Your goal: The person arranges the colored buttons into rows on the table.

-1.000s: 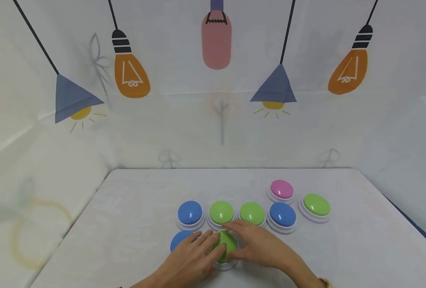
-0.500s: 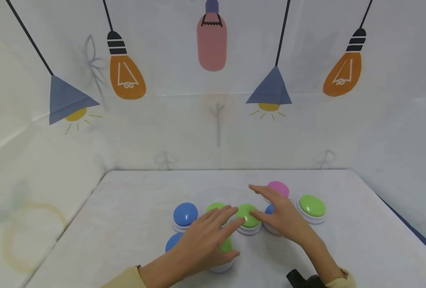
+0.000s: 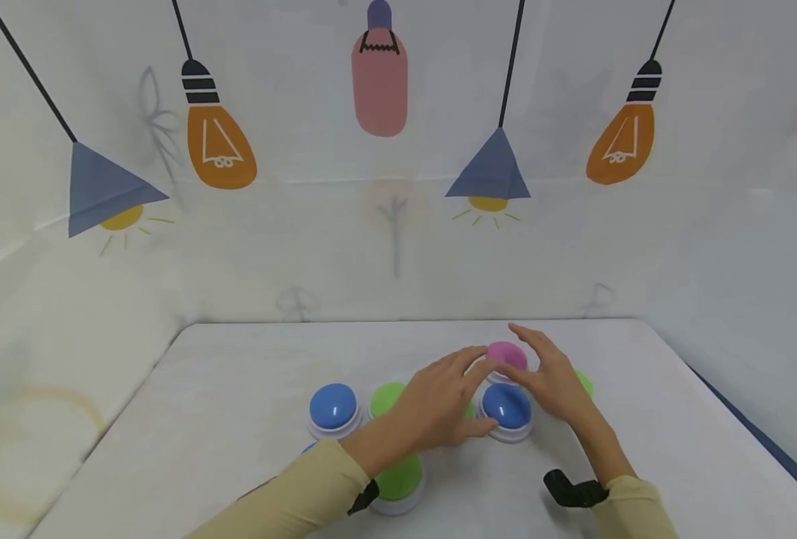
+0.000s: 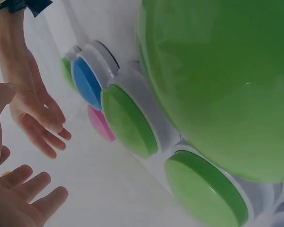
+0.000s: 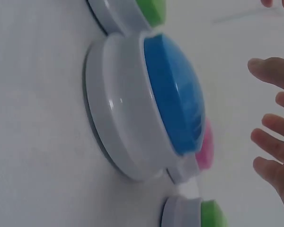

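Observation:
Several dome push buttons on round white bases stand on the white table. In the head view my left hand (image 3: 438, 400) hovers over the row, its fingers loosely bent with nothing in them. It partly hides a green button (image 3: 386, 395). My right hand (image 3: 551, 380) is raised by the pink button (image 3: 506, 355), thumb and fingers spread, also holding nothing. Between and below the hands sits a blue button (image 3: 506, 406). The left wrist view has the left hand (image 4: 19, 196) and right hand (image 4: 33, 101) apart from the buttons. Fingers (image 5: 274, 142) show above the blue button in the right wrist view.
Another blue button (image 3: 333, 406) stands at the left, and a green one (image 3: 399, 477) lies nearer the front. Behind the right hand a green button (image 3: 584, 383) is mostly hidden. A white cloth wall (image 3: 304, 247) printed with lamps rises behind the table.
Both hands have moved right and away from the front green button, towards the pink and front-right blue ones. The buttons keep their layout; the head view has shifted slightly.

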`<state>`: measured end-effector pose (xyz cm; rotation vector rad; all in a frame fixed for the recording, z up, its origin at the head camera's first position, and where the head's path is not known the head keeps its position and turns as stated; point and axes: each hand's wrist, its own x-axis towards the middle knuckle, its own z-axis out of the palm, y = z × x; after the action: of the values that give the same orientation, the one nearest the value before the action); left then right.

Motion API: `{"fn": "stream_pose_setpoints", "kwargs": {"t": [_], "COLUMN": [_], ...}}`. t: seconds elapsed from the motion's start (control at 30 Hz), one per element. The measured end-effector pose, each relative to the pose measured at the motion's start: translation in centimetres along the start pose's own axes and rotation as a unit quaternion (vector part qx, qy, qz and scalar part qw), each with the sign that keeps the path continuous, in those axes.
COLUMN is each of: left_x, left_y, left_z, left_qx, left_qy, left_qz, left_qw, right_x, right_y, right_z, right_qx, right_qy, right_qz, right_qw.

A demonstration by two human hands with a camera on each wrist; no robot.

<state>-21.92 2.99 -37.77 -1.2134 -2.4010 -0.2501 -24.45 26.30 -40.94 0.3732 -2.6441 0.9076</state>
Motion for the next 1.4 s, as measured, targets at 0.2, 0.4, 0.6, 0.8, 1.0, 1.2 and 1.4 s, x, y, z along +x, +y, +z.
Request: {"fn": "stream_pose_setpoints", "kwargs": {"t": [0.2,0.4,0.6,0.8,1.0,1.2,1.4], "left_x": [2.3,4.2,5.6,6.5,6.9,7.1,7.3], "left_y": [-0.7,-1.3,-2.3,-3.1,-3.2,-2.9,-2.6], "left_z": [1.6,3.2,4.9,6.2,7.1,7.5,7.5], "left_qx": [0.001,-0.032,-0.065,-0.138,-0.209,-0.194,-0.189], "left_qy": [-0.074,-0.128,-0.157,-0.197,-0.256,-0.267,-0.268], "left_qz": [-0.045,-0.088,-0.119,-0.160,-0.181,-0.173,-0.176], "left_qw": [0.9962,0.9873,0.9783,0.9574,0.9265,0.9281,0.9281], "right_x": [2.0,3.0,3.4,3.1,2.9,3.0,2.8], "right_y": [1.6,3.2,4.1,4.5,4.8,4.7,4.5], "right_z": [0.0,0.4,1.0,1.3,1.5,1.5,1.2], "right_qx": [-0.005,0.001,0.015,0.019,0.022,0.014,-0.001], "right_qy": [-0.034,-0.077,-0.106,-0.122,-0.147,-0.168,-0.164], "right_qz": [0.003,0.022,0.030,0.042,0.036,0.044,0.053], "right_qw": [0.9994,0.9968,0.9938,0.9914,0.9883,0.9847,0.9851]}}
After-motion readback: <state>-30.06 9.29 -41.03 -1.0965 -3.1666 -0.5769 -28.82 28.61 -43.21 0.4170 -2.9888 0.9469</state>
